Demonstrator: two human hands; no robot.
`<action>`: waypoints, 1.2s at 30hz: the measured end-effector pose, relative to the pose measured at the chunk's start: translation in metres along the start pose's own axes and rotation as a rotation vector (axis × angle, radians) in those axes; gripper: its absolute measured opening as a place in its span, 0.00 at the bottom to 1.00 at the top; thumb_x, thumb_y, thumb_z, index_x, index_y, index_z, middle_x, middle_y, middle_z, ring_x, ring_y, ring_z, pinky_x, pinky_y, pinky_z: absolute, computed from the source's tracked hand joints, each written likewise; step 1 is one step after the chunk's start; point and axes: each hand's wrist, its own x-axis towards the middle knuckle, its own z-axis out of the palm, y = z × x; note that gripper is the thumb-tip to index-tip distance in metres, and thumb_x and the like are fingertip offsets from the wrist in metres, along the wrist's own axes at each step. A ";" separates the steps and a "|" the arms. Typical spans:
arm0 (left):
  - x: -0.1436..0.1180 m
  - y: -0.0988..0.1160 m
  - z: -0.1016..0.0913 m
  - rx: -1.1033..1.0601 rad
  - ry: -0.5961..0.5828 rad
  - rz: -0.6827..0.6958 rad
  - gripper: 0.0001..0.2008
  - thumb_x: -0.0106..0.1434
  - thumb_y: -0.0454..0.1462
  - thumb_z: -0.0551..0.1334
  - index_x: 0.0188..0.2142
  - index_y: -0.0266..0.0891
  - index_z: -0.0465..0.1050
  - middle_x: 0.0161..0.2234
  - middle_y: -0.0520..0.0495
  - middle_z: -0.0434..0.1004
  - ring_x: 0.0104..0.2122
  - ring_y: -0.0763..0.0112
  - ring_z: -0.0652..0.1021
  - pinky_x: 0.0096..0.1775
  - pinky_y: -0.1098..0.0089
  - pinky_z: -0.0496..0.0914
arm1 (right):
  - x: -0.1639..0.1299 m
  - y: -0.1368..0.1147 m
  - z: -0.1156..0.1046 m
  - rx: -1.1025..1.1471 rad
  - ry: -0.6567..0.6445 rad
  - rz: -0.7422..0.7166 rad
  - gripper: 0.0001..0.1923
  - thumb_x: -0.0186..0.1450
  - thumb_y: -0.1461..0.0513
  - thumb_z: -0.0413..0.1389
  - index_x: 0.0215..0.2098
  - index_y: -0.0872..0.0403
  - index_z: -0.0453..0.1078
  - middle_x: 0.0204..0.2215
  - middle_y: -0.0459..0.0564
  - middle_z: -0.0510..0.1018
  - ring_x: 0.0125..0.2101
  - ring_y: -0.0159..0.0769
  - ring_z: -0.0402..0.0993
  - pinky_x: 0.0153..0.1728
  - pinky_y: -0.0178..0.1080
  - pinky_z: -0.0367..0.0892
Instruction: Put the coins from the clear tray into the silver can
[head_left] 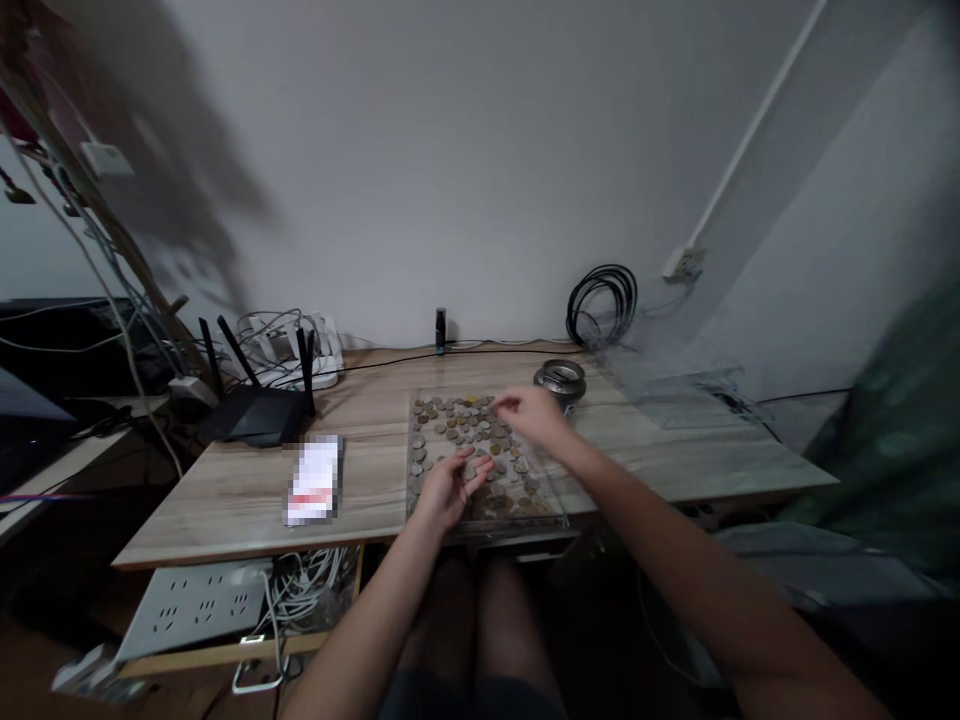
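**Two hands working over a tray of coins**

The left hand [452, 487] is hovering low over the near part of the clear tray [411, 470], fingers curled loosely inward; whether it is pinching a coin is too small to tell. The right hand [531, 413] is reaching over the tray's far right corner, fingers drawn together, grip blurred. The coins [457, 425] are lying spread across the tray, which is sitting on the wooden table [225, 495]. A metal tin [560, 379] is standing just beyond the right hand; a black router [259, 412] is sitting well to the left.
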 end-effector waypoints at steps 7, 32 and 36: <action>0.003 0.000 -0.006 -0.027 -0.020 0.001 0.11 0.56 0.30 0.53 0.40 0.31 0.64 0.38 0.36 0.74 0.38 0.66 0.76 0.36 0.72 0.71 | 0.056 0.078 -0.072 -0.383 0.157 0.358 0.05 0.48 0.68 0.56 0.23 0.56 0.73 0.25 0.54 0.75 0.28 0.41 0.70 0.31 0.43 0.64; -0.004 0.005 -0.002 -0.108 -0.056 -0.002 0.18 0.59 0.47 0.52 0.41 0.36 0.66 0.39 0.39 0.72 0.40 0.66 0.74 0.36 0.71 0.67 | 0.000 0.005 -0.015 -0.264 0.146 -0.008 0.13 0.61 0.58 0.48 0.32 0.53 0.73 0.30 0.51 0.76 0.31 0.34 0.68 0.31 0.35 0.60; -0.003 0.005 -0.004 -0.064 -0.051 0.011 0.19 0.59 0.46 0.51 0.44 0.36 0.67 0.44 0.38 0.70 0.43 0.64 0.73 0.34 0.72 0.67 | 0.042 0.062 -0.057 -0.331 0.310 0.315 0.09 0.53 0.58 0.55 0.25 0.56 0.73 0.25 0.54 0.75 0.27 0.38 0.68 0.27 0.38 0.58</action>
